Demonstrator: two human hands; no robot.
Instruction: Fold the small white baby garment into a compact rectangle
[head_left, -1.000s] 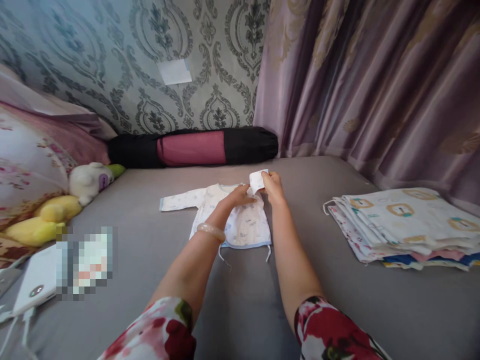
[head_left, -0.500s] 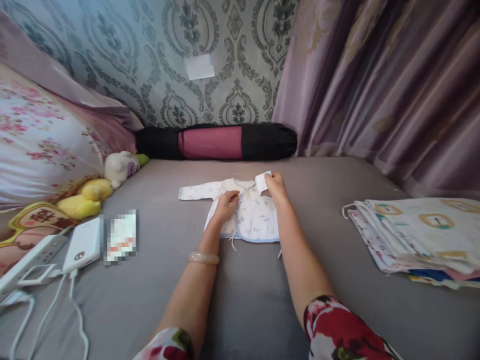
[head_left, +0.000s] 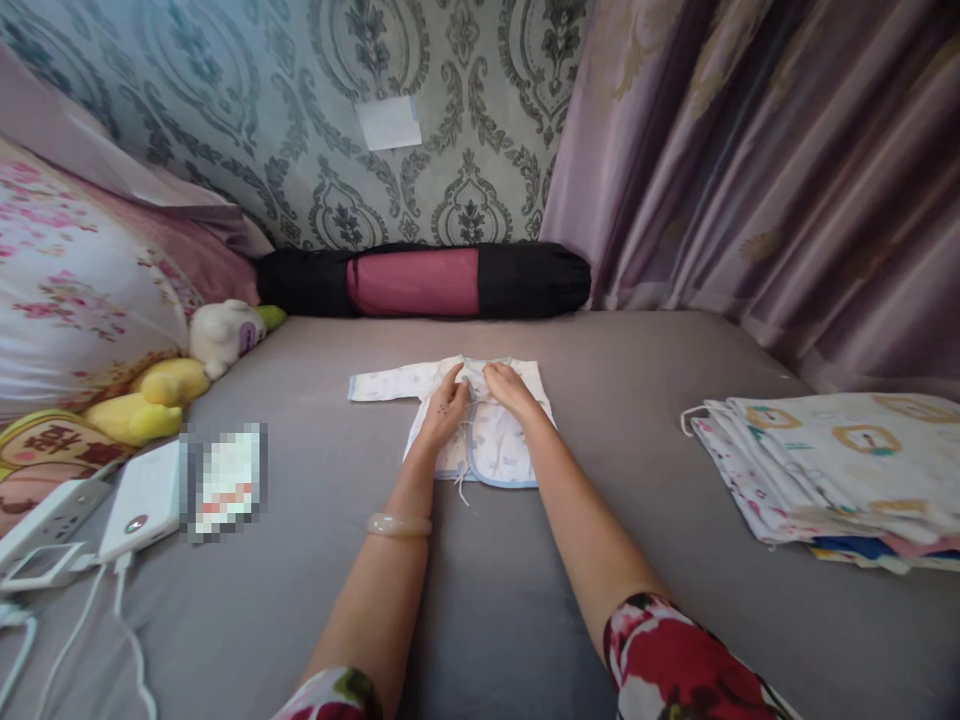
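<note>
The small white cotton shirt with blue edges (head_left: 501,445) lies on the bed with the smooth grey sheet (head_left: 315,590), right in front of me in my far-off view. One long white sleeve with a blue cuff (head_left: 386,385) lies flat, out to the left. No sleeve sticks out on the right. Thin white strings (head_left: 463,487) hang past the bottom edge.

My left hand (head_left: 444,412) is on the middle of the shirt, fingers a bit bent and the thumb apart from them. My right hand (head_left: 514,388) is near the neck, fingers curled in and pinching some of the shirt's cloth; I cannot tell just which bit.

I think a soft, flat push from the left hand is best, so the shirt does not slide. The right hand should pull only a little, or the thin cloth may bunch up. The strings could get caught under it, so I would mind them too.

Farther out, a pile of folded printed cloths (head_left: 817,450) is on the right. A yellow plush toy (head_left: 142,400) is on the left, and a long black and dark pink roll (head_left: 412,283) lies by the wall.
</note>
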